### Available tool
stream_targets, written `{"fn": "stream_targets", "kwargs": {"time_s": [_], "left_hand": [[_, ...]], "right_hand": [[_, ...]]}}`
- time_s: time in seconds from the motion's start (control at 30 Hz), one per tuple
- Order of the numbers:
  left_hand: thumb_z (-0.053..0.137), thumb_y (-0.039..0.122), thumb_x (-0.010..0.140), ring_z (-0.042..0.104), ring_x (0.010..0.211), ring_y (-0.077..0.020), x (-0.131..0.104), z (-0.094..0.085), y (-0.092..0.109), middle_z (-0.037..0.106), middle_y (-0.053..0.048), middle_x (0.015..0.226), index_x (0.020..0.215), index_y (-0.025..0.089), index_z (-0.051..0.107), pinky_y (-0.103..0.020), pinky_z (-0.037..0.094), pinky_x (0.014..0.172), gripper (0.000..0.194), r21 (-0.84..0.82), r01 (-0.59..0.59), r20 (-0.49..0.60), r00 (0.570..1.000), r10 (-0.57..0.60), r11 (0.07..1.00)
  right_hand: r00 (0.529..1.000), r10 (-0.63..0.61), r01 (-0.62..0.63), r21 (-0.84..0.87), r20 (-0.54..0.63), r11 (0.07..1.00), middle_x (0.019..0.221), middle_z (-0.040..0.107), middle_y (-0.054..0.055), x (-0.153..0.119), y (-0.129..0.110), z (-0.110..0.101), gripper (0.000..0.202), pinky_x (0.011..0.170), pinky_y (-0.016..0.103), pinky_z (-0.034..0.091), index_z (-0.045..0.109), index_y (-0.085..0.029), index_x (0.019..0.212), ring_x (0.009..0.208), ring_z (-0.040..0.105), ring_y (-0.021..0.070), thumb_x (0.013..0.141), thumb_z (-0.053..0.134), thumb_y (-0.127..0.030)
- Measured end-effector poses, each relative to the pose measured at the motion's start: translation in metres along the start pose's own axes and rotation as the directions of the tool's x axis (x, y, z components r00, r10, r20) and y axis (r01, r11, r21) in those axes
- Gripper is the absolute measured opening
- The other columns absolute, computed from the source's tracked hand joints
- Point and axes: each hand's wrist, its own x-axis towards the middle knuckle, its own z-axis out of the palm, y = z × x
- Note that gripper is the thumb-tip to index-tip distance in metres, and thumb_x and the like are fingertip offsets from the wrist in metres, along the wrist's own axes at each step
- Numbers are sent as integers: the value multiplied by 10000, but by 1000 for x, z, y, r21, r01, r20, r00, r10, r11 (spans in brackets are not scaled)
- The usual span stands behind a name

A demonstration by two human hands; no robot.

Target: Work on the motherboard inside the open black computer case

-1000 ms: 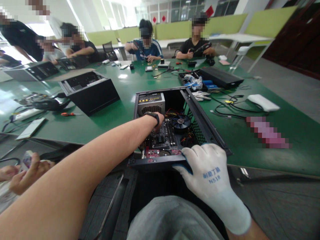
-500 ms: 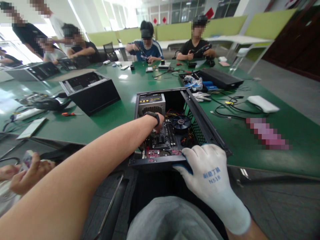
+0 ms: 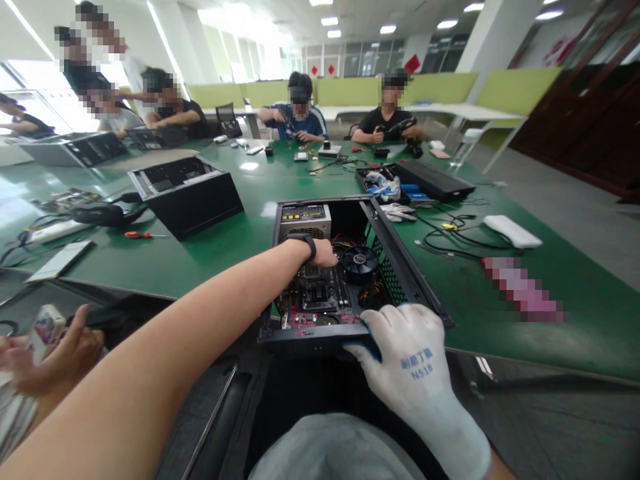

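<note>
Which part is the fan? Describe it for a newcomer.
On the green table, find the open computer case with the gloved right hand on its near edge. Inside, the fan sits right of the bare left hand. It's round, black and bladed, unlike the boxy power supply.

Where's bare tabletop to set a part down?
Bare green table shows between the open case and the other black case, and between the open case and the red-pink item. Crowded: past the open case's far right corner, with white glove, cables, white block.
</note>
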Motion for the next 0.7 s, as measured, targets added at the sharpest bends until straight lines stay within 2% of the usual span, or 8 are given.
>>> {"fn": "stream_targets", "kwargs": {"time_s": [0.07, 0.13, 0.2, 0.27, 0.37, 0.47, 0.6, 0.7], "left_hand": [[532, 480, 903, 704, 1053, -239, -4, -8, -1, 726, -172, 1223, 1247, 96, 688, -239, 521, 812, 539, -63, 3, -65, 998, -7, 998], [519, 488, 915, 707, 1013, -240, -9, -16, -4, 749, -153, 1143, 1168, 113, 708, -254, 517, 797, 491, -100, -20, -163, 987, 3, 995], [470, 460, 951, 708, 953, -233, -15, -25, -8, 764, -131, 1024, 1025, 134, 729, -267, 508, 786, 423, -122, -45, -287, 958, 8, 992], [419, 442, 983, 704, 904, -227, -21, -34, -14, 760, -120, 948, 916, 149, 719, -279, 499, 783, 425, -158, -60, -411, 912, -10, 986], [396, 440, 1001, 690, 863, -223, -30, -45, -28, 748, -110, 899, 842, 166, 692, -295, 489, 787, 434, -230, -74, -529, 847, -61, 970], [418, 395, 1001, 676, 851, -215, -37, -50, -44, 742, -102, 893, 853, 174, 687, -302, 484, 797, 378, -306, -62, -604, 784, -144, 950], [553, 308, 934, 665, 828, -205, -43, -48, -64, 742, -79, 890, 896, 180, 709, -308, 490, 806, 205, -388, -33, -653, 715, -250, 921], [634, 282, 881, 660, 808, -198, -45, -43, -77, 737, -62, 863, 890, 185, 727, -306, 499, 799, 135, -439, -16, -655, 690, -308, 898]], "right_hand": [[1000, 3, -3, 11, -3, 1000, 813, 620, 41, 3, 2, 2, 276, 795, 390, 261, 666, -218, 937, 807, 498, 242, 839, 724, -470], [1000, 1, -1, 20, -8, 1000, 831, 627, 43, 10, 7, 6, 286, 810, 390, 268, 665, -218, 945, 831, 509, 245, 859, 704, -488], [1000, -2, 2, 5, -7, 1000, 851, 636, 48, 23, 13, 13, 323, 823, 394, 274, 668, -217, 953, 849, 520, 248, 871, 683, -528], [1000, 0, 0, -34, -2, 999, 871, 648, 54, 42, 20, 21, 368, 825, 398, 276, 669, -216, 965, 864, 530, 253, 859, 684, -568], [1000, 11, -8, -101, 23, 995, 914, 666, 65, 79, 31, 37, 408, 821, 397, 279, 663, -217, 995, 908, 548, 262, 861, 662, -603], [999, 23, -18, -133, 39, 991, 943, 676, 94, 123, 43, 55, 441, 811, 396, 285, 657, -203, 1017, 932, 557, 272, 892, 597, -622], [996, 48, -36, -167, 69, 985, 1026, 683, 135, 187, 60, 82, 480, 843, 395, 330, 652, -183, 1064, 996, 567, 284, 892, 585, -626], [993, 70, -49, -196, 100, 979, 1111, 667, 126, 235, 71, 102, 510, 932, 419, 408, 645, -167, 1131, 1063, 582, 264, 910, 577, -622]]}}
